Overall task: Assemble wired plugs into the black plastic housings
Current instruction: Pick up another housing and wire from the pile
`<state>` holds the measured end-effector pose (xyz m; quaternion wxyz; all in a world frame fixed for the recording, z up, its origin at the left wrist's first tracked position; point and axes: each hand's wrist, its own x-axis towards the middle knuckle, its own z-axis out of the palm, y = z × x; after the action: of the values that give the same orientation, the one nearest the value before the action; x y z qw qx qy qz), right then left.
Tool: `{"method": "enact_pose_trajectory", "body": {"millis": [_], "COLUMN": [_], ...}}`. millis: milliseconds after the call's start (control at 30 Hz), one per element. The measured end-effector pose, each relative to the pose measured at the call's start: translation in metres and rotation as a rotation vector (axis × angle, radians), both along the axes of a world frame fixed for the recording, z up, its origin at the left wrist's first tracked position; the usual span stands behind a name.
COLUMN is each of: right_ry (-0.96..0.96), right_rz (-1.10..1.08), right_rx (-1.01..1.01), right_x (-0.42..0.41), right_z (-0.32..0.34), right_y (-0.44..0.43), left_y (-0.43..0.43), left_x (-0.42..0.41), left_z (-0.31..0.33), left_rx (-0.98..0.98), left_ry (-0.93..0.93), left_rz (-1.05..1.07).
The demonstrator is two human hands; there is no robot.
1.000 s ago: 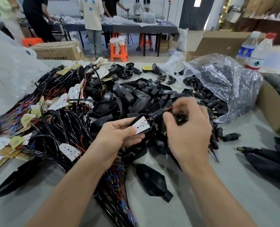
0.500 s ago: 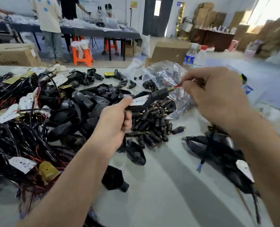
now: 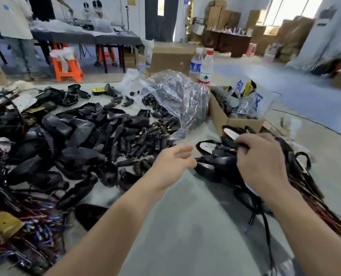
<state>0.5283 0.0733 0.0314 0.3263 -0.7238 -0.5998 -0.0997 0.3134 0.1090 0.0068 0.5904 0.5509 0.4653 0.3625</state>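
Black housings (image 3: 76,132), teardrop shells, heaped loose mid-left on the bench (image 3: 185,226). Small barrel plugs (image 3: 145,140) with brass tips lie scattered just beside them. Wired housings (image 3: 215,158) with white labels piled at right, wires trailing; right hand (image 3: 261,162) grips one.

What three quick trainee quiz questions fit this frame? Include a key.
1. True or false: the left hand is empty.
2. The loose plugs spill from: A clear bag; B cardboard box; C orange stool.
3. What does the right hand grip?
Key: 1 true; 2 A; 3 a wired plug.
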Motion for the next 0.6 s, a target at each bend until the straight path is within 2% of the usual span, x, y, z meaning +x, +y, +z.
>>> {"method": "enact_pose_trajectory", "body": {"millis": [67,133,233,333,433,600], "right_ry": [-0.074,-0.106,0.046,0.169,0.16,-0.039], "right_rz": [0.131,0.283,0.42,0.441,0.438,0.432], "right_rx": [0.051,0.017,-0.162,-0.308,-0.291,-0.306], "right_x": [-0.029,-0.062,-0.107,-0.14,-0.172,-0.213], "right_z": [-0.002,-0.009,-0.027,-0.046,-0.058,-0.066], "right_y": [0.001,0.006,0.023,0.04,0.048,0.06], "left_y": [-0.001,-0.001,-0.001,-0.005,-0.009,-0.014], "left_x": [-0.001,-0.009,-0.036,-0.075,-0.113,-0.162], "left_z": [-0.004,-0.004,-0.002,-0.006,-0.011,-0.032], "left_rx": [0.058,0.091,0.208,0.398,0.473,0.6], "left_ry": [0.049,0.11,0.36,0.779,0.923,1.083], "left_rz": [0.08,0.132,0.186,0.333,0.366,0.273]}}
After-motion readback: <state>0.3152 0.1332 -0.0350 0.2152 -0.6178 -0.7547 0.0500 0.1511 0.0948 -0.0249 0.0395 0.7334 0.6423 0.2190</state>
